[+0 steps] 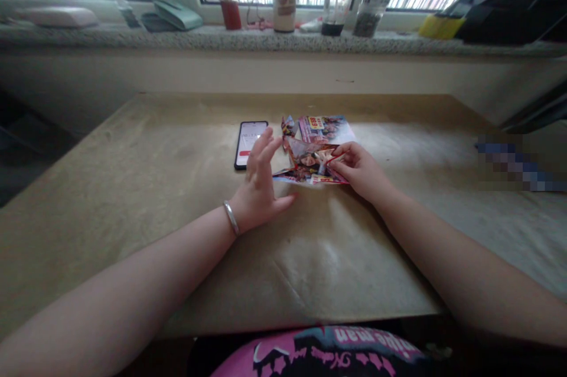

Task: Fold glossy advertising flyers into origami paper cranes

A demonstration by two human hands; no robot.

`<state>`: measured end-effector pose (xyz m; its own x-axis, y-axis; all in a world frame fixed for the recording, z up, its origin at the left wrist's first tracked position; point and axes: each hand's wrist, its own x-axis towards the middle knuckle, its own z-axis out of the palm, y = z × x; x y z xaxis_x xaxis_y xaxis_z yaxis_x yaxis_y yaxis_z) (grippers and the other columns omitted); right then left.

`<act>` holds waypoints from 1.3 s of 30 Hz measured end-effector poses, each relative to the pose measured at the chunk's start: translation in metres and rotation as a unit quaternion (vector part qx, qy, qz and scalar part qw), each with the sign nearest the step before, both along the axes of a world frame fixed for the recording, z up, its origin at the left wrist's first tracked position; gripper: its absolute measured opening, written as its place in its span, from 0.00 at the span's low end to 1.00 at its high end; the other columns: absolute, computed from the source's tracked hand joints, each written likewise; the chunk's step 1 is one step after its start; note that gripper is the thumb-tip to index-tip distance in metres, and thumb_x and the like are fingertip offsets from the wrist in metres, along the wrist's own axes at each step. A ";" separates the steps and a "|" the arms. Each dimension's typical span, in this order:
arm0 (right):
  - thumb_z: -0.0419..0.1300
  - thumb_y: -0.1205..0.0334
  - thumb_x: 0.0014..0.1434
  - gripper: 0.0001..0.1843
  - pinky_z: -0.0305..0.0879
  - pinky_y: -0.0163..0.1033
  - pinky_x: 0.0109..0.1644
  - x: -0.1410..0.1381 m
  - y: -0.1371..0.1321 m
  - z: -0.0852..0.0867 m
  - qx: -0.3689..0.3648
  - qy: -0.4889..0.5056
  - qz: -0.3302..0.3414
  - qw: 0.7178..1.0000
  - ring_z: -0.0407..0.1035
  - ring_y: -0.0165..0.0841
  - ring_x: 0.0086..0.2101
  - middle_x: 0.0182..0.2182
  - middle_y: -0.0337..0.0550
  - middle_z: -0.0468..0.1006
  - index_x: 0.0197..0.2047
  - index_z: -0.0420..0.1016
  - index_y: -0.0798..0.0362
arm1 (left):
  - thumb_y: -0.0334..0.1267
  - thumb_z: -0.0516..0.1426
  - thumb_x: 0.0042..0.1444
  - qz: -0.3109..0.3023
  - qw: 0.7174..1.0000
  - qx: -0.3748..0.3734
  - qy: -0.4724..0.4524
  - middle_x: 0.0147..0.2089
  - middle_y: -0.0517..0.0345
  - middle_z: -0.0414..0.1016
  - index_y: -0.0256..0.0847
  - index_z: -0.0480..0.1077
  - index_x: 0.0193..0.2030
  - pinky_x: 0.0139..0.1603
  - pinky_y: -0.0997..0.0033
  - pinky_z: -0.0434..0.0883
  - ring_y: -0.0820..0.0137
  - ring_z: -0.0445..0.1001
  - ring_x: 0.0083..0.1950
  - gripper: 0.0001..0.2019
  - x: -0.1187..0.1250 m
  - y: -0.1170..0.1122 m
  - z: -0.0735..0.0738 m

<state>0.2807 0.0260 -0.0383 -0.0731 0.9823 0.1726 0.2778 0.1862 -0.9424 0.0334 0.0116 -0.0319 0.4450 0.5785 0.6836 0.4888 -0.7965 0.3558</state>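
Glossy printed paper (305,159), folded and covered in colour photos, lies partly raised over the table in front of me. At its right edge, my right hand (358,170) pinches it between thumb and fingers; a thin red line shows by the fingertips. My left hand (261,185), with a silver bangle at the wrist, is held up at the paper's left side, fingers stretched and thumb apart, gripping nothing. Just behind the paper rest a flat printed leaflet (332,127) and a small crumpled printed piece (289,126).
A phone (251,132) with a lit screen lies behind my left hand, partly covered by it. The table (177,152) has a shiny tan cover. Bottles, a red jar (231,13) and a green case (177,15) stand along the windowsill (248,40). A blurred patch (514,164) is at right.
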 end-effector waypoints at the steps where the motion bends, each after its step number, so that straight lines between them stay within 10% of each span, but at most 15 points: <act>1: 0.62 0.58 0.50 0.13 0.59 0.33 0.25 0.001 0.000 0.000 -0.005 0.012 0.006 1.000 0.63 0.26 0.21 0.22 0.30 0.70 0.36 0.62 0.48 | 0.47 0.64 0.48 -0.015 0.999 -0.036 -0.017 0.70 0.36 0.36 0.47 0.34 0.68 0.62 0.47 0.61 0.49 0.46 0.70 0.51 -0.001 0.004 -0.004; 6: 0.59 0.59 0.51 0.11 0.62 0.34 0.30 0.001 0.001 -0.001 -0.003 0.030 0.029 0.999 0.66 0.26 0.24 0.26 0.32 0.73 0.36 0.60 0.49 | 0.46 0.63 0.51 -0.102 0.965 -0.219 -0.104 0.70 0.33 0.43 0.53 0.28 0.68 0.51 0.58 0.73 0.58 0.69 0.58 0.51 -0.003 0.018 -0.015; 11: 0.58 0.59 0.52 0.08 0.62 0.34 0.28 -0.003 -0.002 0.000 -0.010 0.024 0.047 0.999 0.66 0.27 0.23 0.23 0.32 0.72 0.34 0.62 0.49 | 0.35 0.62 0.52 -0.181 0.946 -0.245 -0.108 0.66 0.44 0.55 0.57 0.39 0.68 0.49 0.67 0.74 0.65 0.72 0.53 0.44 0.000 0.011 -0.006; 16: 0.60 0.58 0.52 0.09 0.65 0.35 0.29 -0.007 -0.010 0.007 -0.006 -0.018 0.040 0.999 0.69 0.29 0.23 0.20 0.31 0.73 0.37 0.66 0.49 | 0.30 0.61 0.52 -0.133 0.962 -0.232 -0.058 0.60 0.48 0.62 0.51 0.58 0.62 0.49 0.64 0.74 0.62 0.69 0.56 0.32 0.001 0.004 -0.001; 23: 0.62 0.59 0.50 0.33 0.68 0.38 0.31 -0.014 -0.019 0.014 0.031 -0.002 -0.014 0.999 0.71 0.31 0.24 0.22 0.31 0.75 0.58 0.55 0.46 | 0.33 0.59 0.54 -0.100 0.956 -0.253 -0.108 0.57 0.48 0.65 0.45 0.59 0.59 0.43 0.71 0.76 0.70 0.73 0.46 0.26 0.004 0.007 -0.002; 30: 0.64 0.48 0.48 0.17 0.65 0.33 0.23 -0.019 -0.017 0.015 -0.054 0.030 -0.007 0.998 0.69 0.28 0.19 0.20 0.36 0.76 0.29 0.66 0.51 | 0.32 0.59 0.52 -0.093 0.953 -0.254 -0.133 0.59 0.48 0.63 0.45 0.56 0.61 0.42 0.75 0.75 0.70 0.73 0.48 0.30 0.006 0.009 -0.001; 39: 0.62 0.47 0.51 0.16 0.64 0.34 0.25 -0.019 -0.016 0.012 -0.039 0.011 -0.007 0.999 0.68 0.28 0.22 0.21 0.37 0.76 0.29 0.69 0.52 | 0.37 0.59 0.54 -0.101 0.937 -0.295 -0.159 0.58 0.47 0.62 0.45 0.57 0.61 0.43 0.71 0.75 0.68 0.72 0.49 0.28 0.006 0.006 0.002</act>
